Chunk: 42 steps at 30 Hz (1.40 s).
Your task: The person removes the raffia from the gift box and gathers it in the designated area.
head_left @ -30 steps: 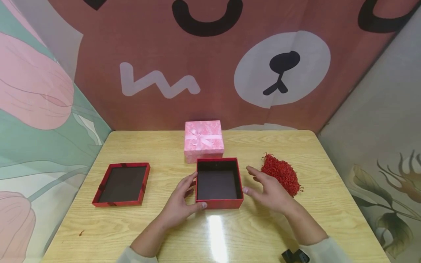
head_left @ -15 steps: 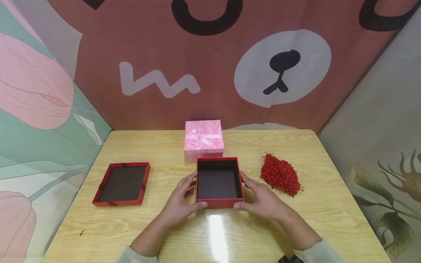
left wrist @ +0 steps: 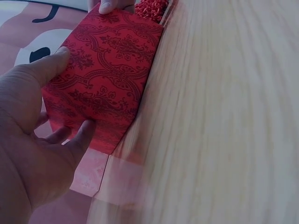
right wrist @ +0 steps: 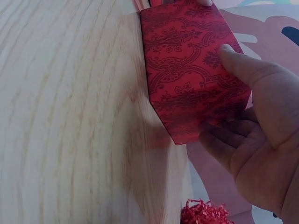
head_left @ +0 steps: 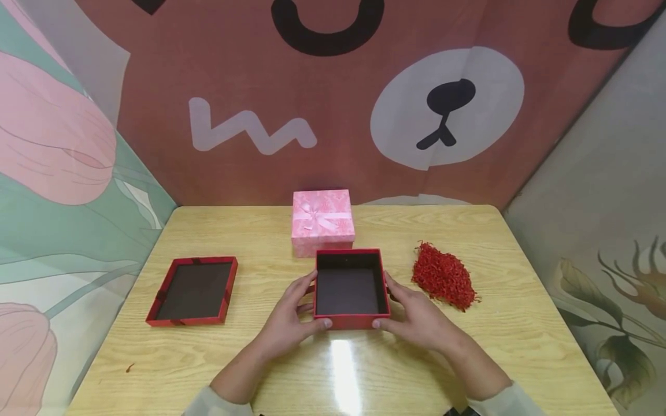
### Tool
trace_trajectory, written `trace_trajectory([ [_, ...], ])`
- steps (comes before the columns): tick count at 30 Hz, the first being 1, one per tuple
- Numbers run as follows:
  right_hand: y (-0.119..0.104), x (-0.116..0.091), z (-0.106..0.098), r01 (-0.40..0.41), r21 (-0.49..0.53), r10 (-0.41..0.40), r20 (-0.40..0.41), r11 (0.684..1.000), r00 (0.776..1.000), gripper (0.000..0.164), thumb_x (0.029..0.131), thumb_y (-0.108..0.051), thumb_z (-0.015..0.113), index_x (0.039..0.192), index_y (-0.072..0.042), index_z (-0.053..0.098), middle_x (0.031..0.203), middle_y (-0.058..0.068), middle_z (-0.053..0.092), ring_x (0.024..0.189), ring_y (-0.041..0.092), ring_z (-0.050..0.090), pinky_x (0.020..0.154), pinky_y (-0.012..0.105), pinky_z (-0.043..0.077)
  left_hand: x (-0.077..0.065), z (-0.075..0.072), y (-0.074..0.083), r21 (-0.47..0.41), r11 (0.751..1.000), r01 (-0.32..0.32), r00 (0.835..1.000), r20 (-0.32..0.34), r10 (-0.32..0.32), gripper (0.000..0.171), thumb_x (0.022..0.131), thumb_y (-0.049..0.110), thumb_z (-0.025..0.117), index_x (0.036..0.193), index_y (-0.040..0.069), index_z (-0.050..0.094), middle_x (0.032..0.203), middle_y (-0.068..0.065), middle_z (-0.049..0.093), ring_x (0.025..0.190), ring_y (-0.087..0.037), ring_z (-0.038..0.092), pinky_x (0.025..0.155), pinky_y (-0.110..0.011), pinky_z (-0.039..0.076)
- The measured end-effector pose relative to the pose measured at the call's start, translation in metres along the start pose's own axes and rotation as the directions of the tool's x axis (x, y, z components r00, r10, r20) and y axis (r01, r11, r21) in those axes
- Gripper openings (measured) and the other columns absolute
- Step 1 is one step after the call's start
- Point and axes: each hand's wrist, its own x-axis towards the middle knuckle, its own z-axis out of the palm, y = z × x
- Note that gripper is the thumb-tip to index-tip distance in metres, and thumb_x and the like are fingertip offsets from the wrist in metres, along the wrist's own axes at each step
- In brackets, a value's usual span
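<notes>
A red square gift box base (head_left: 352,322) with a dark, bare inside stands upright on the table between both hands. Its outer walls carry a dark scroll pattern, as the left wrist view shows on the box (left wrist: 110,60). My left hand (head_left: 286,318) grips the left side, thumb on the front wall and fingers along the side wall. On the other side my right hand (head_left: 418,318) holds it the same way; the right wrist view shows that hand's thumb (right wrist: 243,65) pressed to the patterned front. Just behind the box sits a pink lidded gift box (head_left: 322,216) with a ribbon bow.
The box's red lid (head_left: 195,292) lies upturned at the left of the wooden table (head_left: 281,381). A heap of red shredded paper (head_left: 444,276) lies to the right. Printed cloth walls (head_left: 234,173) border the table at the back and sides.
My right hand has come in from the right and taken hold of the box's right side. Both hands have then shifted the box slightly to the right.
</notes>
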Motion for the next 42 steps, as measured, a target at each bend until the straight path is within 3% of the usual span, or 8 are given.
trace_trajectory([
  [10, 0.008, -0.011, -0.009, -0.044, -0.051, 0.042, -0.036, 0.998, 0.998, 0.108, 0.083, -0.06, 0.081, 0.165, -0.014, 0.027, 0.159, 0.009, 0.045, 0.13, 0.029, 0.062, 0.11, 0.056, 0.048, 0.013, 0.012, -0.002, -0.011, 0.999, -0.038, 0.998, 0.047, 0.038, 0.1, 0.082, 0.018, 0.091, 0.163, 0.027, 0.034, 0.162, -0.014, 0.034, 0.142, -0.038, 0.046, 0.108, -0.04, 0.052],
  [22, 0.019, -0.018, -0.021, -0.101, -0.062, 0.098, -0.049, 0.993, 0.994, 0.109, 0.083, -0.062, 0.081, 0.164, -0.011, 0.029, 0.151, 0.013, 0.055, 0.126, 0.034, 0.064, 0.103, 0.056, 0.054, 0.03, 0.027, 0.0, -0.007, 0.998, -0.058, 0.994, 0.088, 0.059, 0.1, 0.083, 0.021, 0.09, 0.164, 0.023, 0.032, 0.161, -0.012, 0.035, 0.142, -0.034, 0.047, 0.109, -0.041, 0.051],
  [27, 0.024, -0.022, -0.027, -0.099, -0.065, 0.096, -0.057, 0.993, 0.994, 0.11, 0.083, -0.059, 0.081, 0.165, -0.011, 0.025, 0.15, 0.013, 0.057, 0.125, 0.034, 0.064, 0.103, 0.056, 0.054, 0.037, 0.034, 0.002, -0.007, 0.998, -0.065, 0.993, 0.1, 0.065, 0.101, 0.083, 0.019, 0.09, 0.165, 0.018, 0.031, 0.159, -0.014, 0.036, 0.136, -0.037, 0.053, 0.107, -0.041, 0.052],
  [37, 0.032, -0.026, -0.035, -0.115, -0.055, 0.111, -0.07, 0.992, 0.991, 0.109, 0.085, -0.058, 0.08, 0.166, -0.011, 0.024, 0.143, 0.013, 0.063, 0.124, 0.033, 0.065, 0.101, 0.056, 0.056, 0.049, 0.045, 0.005, 0.038, 0.998, -0.058, 0.991, 0.119, 0.053, 0.102, 0.083, 0.023, 0.091, 0.165, 0.021, 0.03, 0.162, -0.009, 0.036, 0.129, -0.035, 0.06, 0.104, -0.036, 0.055],
  [42, 0.035, -0.026, -0.039, -0.122, -0.061, 0.117, -0.08, 0.991, 0.99, 0.107, 0.087, -0.055, 0.08, 0.166, -0.01, 0.023, 0.144, 0.015, 0.061, 0.123, 0.034, 0.066, 0.1, 0.055, 0.056, 0.057, 0.048, 0.005, 0.109, 0.992, -0.062, 0.992, 0.115, 0.049, 0.103, 0.082, 0.029, 0.091, 0.164, 0.03, 0.03, 0.163, 0.0, 0.036, 0.134, -0.028, 0.057, 0.104, -0.034, 0.055],
])
